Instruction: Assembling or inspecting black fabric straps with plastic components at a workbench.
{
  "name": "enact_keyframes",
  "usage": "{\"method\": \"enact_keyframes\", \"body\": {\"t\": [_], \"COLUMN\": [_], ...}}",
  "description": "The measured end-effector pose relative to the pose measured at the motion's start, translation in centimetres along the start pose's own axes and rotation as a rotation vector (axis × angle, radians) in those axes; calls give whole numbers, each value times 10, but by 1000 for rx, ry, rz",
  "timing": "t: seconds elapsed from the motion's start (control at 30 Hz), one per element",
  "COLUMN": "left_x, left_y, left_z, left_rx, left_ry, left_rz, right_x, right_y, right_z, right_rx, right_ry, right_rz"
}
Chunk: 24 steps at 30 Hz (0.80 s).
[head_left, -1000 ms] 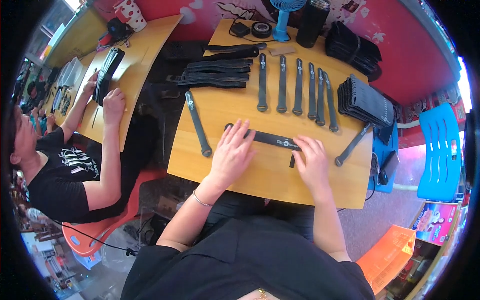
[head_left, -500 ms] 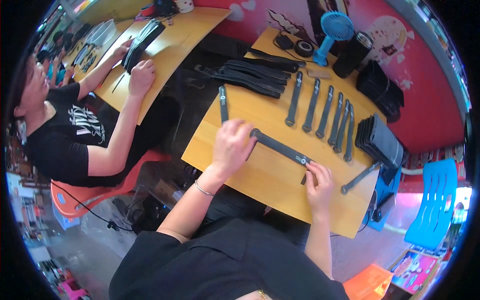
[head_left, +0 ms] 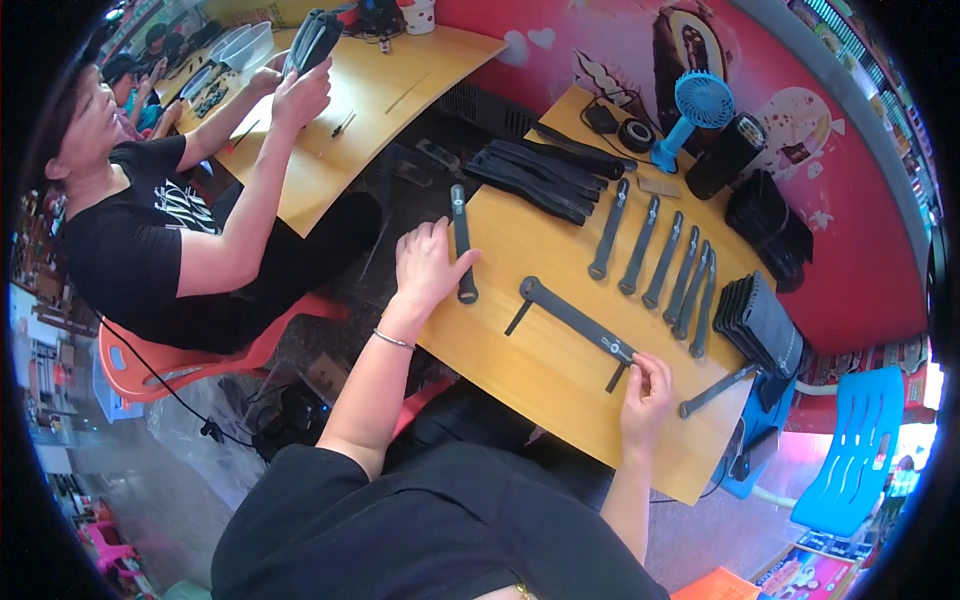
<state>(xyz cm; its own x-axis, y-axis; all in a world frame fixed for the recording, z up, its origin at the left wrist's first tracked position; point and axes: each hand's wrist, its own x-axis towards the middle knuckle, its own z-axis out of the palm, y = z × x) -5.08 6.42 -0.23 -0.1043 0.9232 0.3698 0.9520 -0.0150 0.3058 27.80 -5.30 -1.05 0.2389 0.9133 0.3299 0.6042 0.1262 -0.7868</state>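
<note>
A dark grey strap [head_left: 577,320], with a rounded end and pale print, lies slantwise on the table before me. My right hand [head_left: 646,393] pinches its near right end between thumb and fingers. Two short black strips, a left one [head_left: 518,317] and a right one [head_left: 616,377], stick out from beneath its ends. At the table's left edge rests my left hand [head_left: 428,262], empty, its thumb spread from the fingers. Beside that thumb lies another grey strap [head_left: 463,245], partly over the edge.
Several finished-looking straps [head_left: 652,250] lie in a row beyond, near a heap of black straps [head_left: 535,178]. A blue fan [head_left: 700,105], black cylinder [head_left: 727,158] and stacked black pieces [head_left: 760,325] stand right. At left, a co-worker [head_left: 150,230] holds a dark bundle at another table [head_left: 440,50].
My left hand has let go of the middle strap's left end and moved left, beside the other strap. The left short strip now shows. The co-worker has raised the bundle.
</note>
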Motion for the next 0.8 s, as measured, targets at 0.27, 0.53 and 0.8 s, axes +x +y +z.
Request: {"method": "enact_keyframes", "body": {"t": [0.27, 0.53, 0.8], "left_x": [-1, -9, -43], "left_y": [-22, -41, 50], "left_z": [7, -15, -53], "left_rx": [-371, -1020, -1439], "left_ry": [-115, 132, -697], "left_rz": [-289, -440, -74], "right_x": [1, -8, 6], "right_y": [0, 4, -48], "right_z": [-3, -3, -1], "right_rx": [-29, 129, 507], "right_ry": [3, 79, -115], "right_rz": [-6, 78, 90]}}
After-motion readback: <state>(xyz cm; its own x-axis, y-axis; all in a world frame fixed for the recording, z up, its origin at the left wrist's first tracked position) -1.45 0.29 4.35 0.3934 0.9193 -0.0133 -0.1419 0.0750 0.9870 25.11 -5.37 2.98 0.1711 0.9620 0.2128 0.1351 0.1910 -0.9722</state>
